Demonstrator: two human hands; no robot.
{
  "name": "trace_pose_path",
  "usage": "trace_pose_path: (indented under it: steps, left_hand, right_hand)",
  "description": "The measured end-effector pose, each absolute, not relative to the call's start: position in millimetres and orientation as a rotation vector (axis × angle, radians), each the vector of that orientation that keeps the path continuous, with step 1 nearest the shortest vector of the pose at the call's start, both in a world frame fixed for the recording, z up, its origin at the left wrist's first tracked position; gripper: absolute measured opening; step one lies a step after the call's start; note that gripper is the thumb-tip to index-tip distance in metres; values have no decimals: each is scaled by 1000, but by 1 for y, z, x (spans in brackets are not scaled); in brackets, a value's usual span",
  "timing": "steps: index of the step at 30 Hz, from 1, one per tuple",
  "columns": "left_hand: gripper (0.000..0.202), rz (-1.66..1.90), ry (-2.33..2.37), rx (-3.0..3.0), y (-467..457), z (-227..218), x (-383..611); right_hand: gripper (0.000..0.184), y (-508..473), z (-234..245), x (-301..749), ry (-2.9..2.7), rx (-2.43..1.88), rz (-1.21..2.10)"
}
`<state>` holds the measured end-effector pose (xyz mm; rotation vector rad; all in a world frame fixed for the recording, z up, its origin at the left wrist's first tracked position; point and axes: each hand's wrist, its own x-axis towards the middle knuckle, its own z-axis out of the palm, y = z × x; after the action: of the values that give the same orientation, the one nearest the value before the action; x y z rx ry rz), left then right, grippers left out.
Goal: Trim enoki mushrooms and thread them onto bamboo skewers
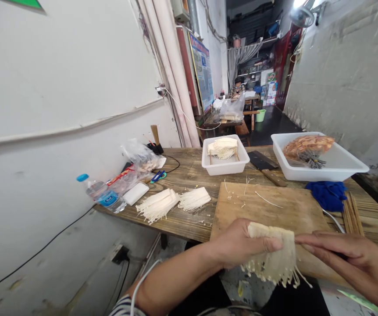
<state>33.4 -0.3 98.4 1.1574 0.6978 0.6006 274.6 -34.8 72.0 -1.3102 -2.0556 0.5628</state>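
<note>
My left hand (pixel 241 245) is closed around a flat bunch of enoki mushrooms (pixel 274 259), thumb across its front and the thin stems and caps hanging down. At the bunch's right edge, my right hand (pixel 347 256) has thumb and fingers pressed together; whatever they pinch is hidden. Both hands are over the near edge of a wooden cutting board (pixel 271 206), where a few loose stems lie. Left of the board, two more enoki bunches, a larger one (pixel 158 205) and a smaller one (pixel 194 199), rest on the table.
A white tub (pixel 225 169) holds enoki on sticks. A cleaver (pixel 268 169) lies beside a larger tub (pixel 320 173) with brown skewered food. On the right are a blue cloth (pixel 326 195) and wooden sticks (pixel 352 215); on the left, a water bottle (pixel 101 195). A person sits far behind.
</note>
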Motion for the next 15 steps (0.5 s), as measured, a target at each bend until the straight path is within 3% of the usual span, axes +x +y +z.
trace_pose_path:
  steps: [4, 6, 11, 15]
  left_hand:
    - [78, 588, 753, 1119, 5, 95, 32]
    - [79, 638, 760, 1128, 8, 95, 29]
    - [45, 801, 674, 1216, 8, 101, 21]
    - [32, 878, 710, 1334, 4, 104, 18]
  right_hand:
    - [30, -35, 69, 278, -2033, -1325, 595]
    - [30, -36, 69, 281, -2004, -1342, 595]
    - [28, -34, 70, 287, -1936, -1357, 578]
    - [25, -31, 71, 287, -1919, -1365, 584]
